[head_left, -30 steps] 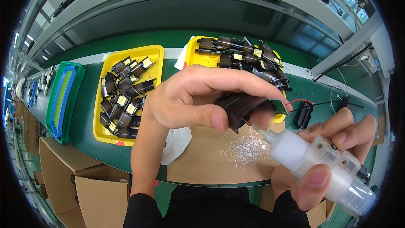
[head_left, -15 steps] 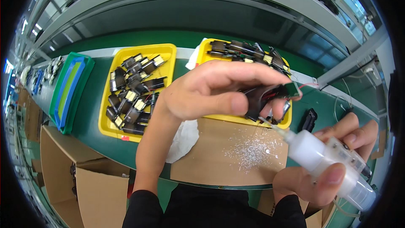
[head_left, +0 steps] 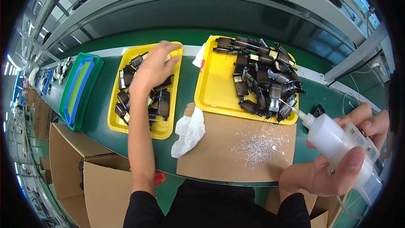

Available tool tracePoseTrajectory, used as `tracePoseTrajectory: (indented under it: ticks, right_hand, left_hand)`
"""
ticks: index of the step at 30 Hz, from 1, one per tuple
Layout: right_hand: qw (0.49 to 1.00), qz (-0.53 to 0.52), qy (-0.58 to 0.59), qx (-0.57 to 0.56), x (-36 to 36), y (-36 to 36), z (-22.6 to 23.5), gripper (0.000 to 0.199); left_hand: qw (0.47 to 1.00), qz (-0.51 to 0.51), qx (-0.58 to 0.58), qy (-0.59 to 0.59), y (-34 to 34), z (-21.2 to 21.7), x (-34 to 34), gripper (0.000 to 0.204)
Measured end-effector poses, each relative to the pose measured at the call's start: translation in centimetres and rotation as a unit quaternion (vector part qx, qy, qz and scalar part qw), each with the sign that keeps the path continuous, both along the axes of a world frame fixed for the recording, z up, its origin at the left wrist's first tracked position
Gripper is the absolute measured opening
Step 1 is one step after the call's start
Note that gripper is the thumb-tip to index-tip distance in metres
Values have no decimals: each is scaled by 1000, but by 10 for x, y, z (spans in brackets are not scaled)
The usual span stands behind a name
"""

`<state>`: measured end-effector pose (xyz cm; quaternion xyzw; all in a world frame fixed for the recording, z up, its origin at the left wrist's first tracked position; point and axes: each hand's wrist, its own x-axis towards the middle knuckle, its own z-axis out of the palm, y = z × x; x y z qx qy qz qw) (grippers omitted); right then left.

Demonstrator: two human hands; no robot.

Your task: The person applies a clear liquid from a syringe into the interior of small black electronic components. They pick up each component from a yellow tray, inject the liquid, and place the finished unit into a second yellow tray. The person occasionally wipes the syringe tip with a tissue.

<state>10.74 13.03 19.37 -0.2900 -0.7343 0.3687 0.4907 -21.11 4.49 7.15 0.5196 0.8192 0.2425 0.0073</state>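
Note:
My left hand [head_left: 152,66] reaches out over the far end of the left yellow tray [head_left: 173,128], palm down above several small black parts [head_left: 162,101]. Its palm is hidden, so I cannot tell if it still holds a part. My right hand [head_left: 327,177] is at the lower right, gripping a translucent white squeeze bottle [head_left: 331,137] with a thin needle tip that points up-left toward the right yellow tray [head_left: 213,95]. That tray holds a heap of black parts [head_left: 263,82] with wires and yellow labels.
A brown cardboard sheet [head_left: 219,152] speckled with white drips lies on the green bench [head_left: 99,101], with a crumpled white cloth [head_left: 190,131] at its left edge. A green and blue tray [head_left: 78,88] sits further left. Open cardboard boxes [head_left: 71,164] stand below the bench edge.
My left hand, which held a black part up at the bottle's tip, has swung left and away to the left yellow tray. My right hand has kept the bottle and drawn back slightly.

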Motion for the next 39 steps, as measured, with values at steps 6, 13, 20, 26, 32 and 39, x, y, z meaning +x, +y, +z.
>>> tracePoseTrajectory:
  ticks: [6,13,20,26,32,39]
  right_hand:
    - [992,13,93,79,0,18,-14,42]
    - [992,25,80,96,3,27,-14,42]
    - [993,2,96,66,-6,24,-13,42]
    - [988,-28,110,107,-10,28,-19,41]
    - [990,-29,106,89,-14,26,-19,43]
    - [985,-36,155,65,-32,12,-20,51]
  left_hand:
    - [983,-125,99,93,109,-43,22,42]
    - [987,-99,10,123,129,-45,18,46]
    - [961,-161,69,-214,64,12,45,42]
    - [807,-269,199,-487,69,50,94,46]
    - [707,-387,179,-564,70,45,115,89]
    - [618,-446,225,-607,66,45,116,76]
